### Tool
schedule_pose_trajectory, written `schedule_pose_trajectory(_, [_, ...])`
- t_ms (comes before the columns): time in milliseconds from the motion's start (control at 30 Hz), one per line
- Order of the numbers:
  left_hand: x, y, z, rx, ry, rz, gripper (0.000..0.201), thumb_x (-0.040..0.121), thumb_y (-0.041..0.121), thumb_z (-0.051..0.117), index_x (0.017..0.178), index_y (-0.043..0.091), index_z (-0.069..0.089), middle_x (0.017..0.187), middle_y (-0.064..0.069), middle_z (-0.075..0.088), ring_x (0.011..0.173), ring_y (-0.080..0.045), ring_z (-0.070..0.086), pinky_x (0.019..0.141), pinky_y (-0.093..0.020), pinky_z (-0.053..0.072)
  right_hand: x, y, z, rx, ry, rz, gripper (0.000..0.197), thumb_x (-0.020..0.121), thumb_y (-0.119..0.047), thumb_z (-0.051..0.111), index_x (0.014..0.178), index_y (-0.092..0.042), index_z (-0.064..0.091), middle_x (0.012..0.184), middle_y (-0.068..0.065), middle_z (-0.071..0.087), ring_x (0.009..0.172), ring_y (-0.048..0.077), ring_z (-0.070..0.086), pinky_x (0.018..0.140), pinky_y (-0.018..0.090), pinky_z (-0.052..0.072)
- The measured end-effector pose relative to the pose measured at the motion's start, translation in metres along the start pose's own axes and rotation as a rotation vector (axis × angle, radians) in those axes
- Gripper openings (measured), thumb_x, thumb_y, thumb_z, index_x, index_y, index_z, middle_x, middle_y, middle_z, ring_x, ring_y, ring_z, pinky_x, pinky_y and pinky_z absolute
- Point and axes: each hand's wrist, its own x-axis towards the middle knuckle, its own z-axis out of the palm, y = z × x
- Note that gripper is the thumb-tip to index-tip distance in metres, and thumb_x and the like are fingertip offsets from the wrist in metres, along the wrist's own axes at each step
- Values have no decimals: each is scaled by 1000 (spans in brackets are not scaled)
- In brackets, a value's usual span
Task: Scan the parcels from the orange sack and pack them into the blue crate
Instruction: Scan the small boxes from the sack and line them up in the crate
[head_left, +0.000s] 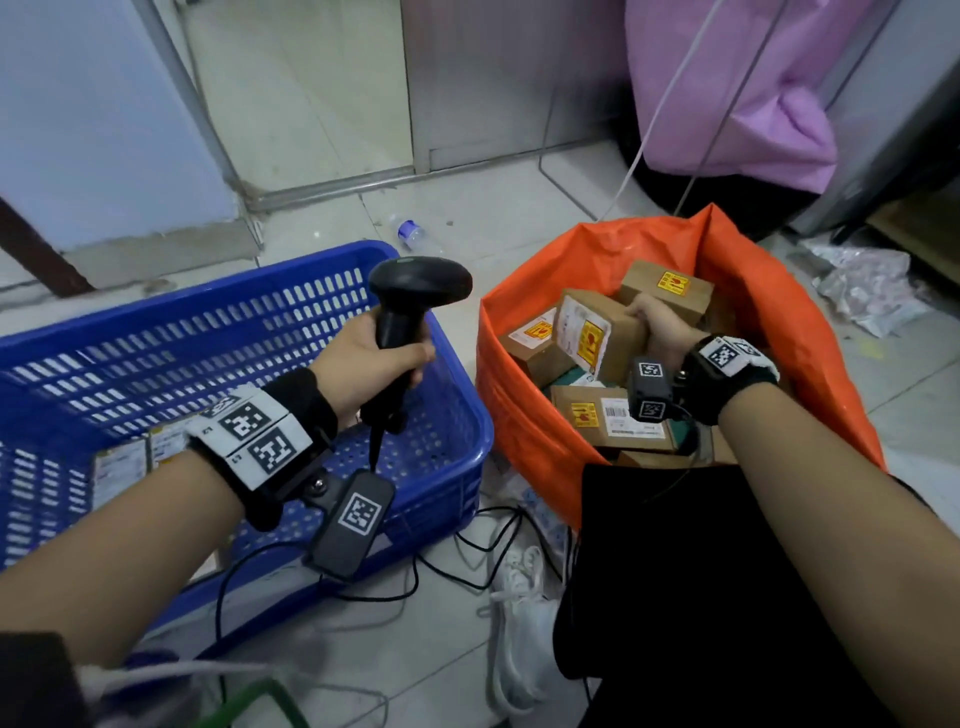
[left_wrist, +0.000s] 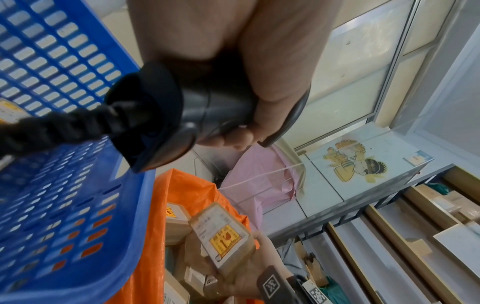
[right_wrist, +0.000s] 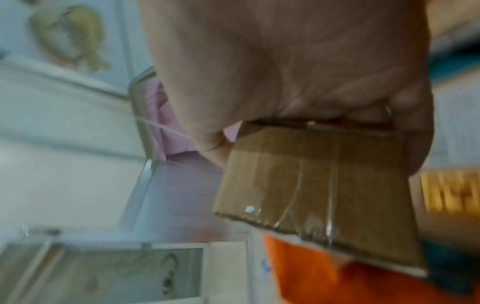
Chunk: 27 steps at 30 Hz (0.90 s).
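My left hand (head_left: 371, 358) grips the handle of a black barcode scanner (head_left: 415, 291) above the right end of the blue crate (head_left: 291, 270); the scanner's butt and cable (left_wrist: 145, 117) fill the left wrist view. My right hand (head_left: 652, 325) grips a brown cardboard parcel (head_left: 597, 332) with a white label and yellow sticker, tilted up inside the open orange sack (head_left: 753, 291). That parcel (left_wrist: 223, 236) also shows in the left wrist view and, taped and blurred, as the parcel (right_wrist: 319, 189) in the right wrist view. Several more parcels (head_left: 667, 288) lie in the sack. A few labelled parcels (head_left: 135, 457) lie in the crate.
A plastic bottle (head_left: 410, 234) lies on the tiled floor behind the crate. A pink bag (head_left: 753, 104) hangs at the back right, crumpled wrapping (head_left: 862, 286) lies right of the sack. Black cables (head_left: 467, 556) and my white shoe (head_left: 524, 613) sit between crate and sack.
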Motion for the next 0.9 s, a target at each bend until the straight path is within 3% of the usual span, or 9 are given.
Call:
schedule_pose_trajectory(100, [-14,-2,-21,-24,56,4,13,86,0,63,85,10,55,66,-8,53,52,-14,51,58,-30,45,-26,-7,34,139,-244,-19,35,82,-37,41,91,-14,65,82,11,63,65,26,60,67,32,50])
schedule_pose_trajectory(200, [-30,-2,-45,-65,103,21,14,86,-3,62,86,8,54,66,-7,51,50,-13,50,58,-29,45,-34,-5,75,125,-377,-53,48,72,-42,45,111,-15,58,93,15,56,72,29,55,65,36,48])
schedule_pose_trajectory(267, [-43,-3,-62,-79,131,29,13,87,-5,61,87,7,54,66,-7,51,49,-13,49,55,-27,44,-36,-4,104,112,-423,-38,45,71,-42,46,106,-16,58,91,15,55,71,30,56,62,36,50])
schedule_pose_trajectory(400, [-70,-9,-97,-166,206,35,17,87,-7,59,88,9,54,77,-7,54,50,-11,50,54,-24,47,-61,-7,165,133,-563,-4,44,66,-39,47,100,-17,64,94,11,68,85,31,64,74,45,55])
schedule_pose_trajectory(533, [-95,-16,-128,-248,291,28,17,87,-8,59,92,6,53,76,-6,53,50,-11,49,52,-21,47,-77,-6,218,208,-710,-8,68,63,-26,52,129,-6,55,126,20,61,113,37,59,95,57,46])
schedule_pose_trajectory(633, [-112,-25,-149,-267,335,19,15,87,-7,59,95,5,53,73,-4,53,51,-10,50,53,-22,48,-94,-3,261,199,-820,-29,57,65,-15,35,108,0,68,102,20,71,88,34,70,76,50,58])
schedule_pose_trajectory(700, [-121,-35,-160,-273,376,3,15,88,-7,58,94,5,52,71,-5,52,50,-10,50,52,-22,48,-99,6,291,196,-843,-73,61,60,-8,30,102,0,74,105,19,71,91,34,69,83,49,57])
schedule_pose_trajectory(767, [-130,-46,-168,-284,430,-38,15,88,-7,57,91,6,52,69,-5,50,49,-10,50,51,-22,48,-95,19,320,220,-854,-76,69,53,-3,35,114,1,67,119,21,63,105,39,61,100,58,45])
schedule_pose_trajectory(900, [-139,-59,-181,-301,480,-133,14,88,-5,59,89,8,53,70,-4,52,50,-8,52,52,-20,49,-81,42,372,266,-841,-16,66,23,-6,60,89,2,68,92,16,66,80,36,66,74,47,58])
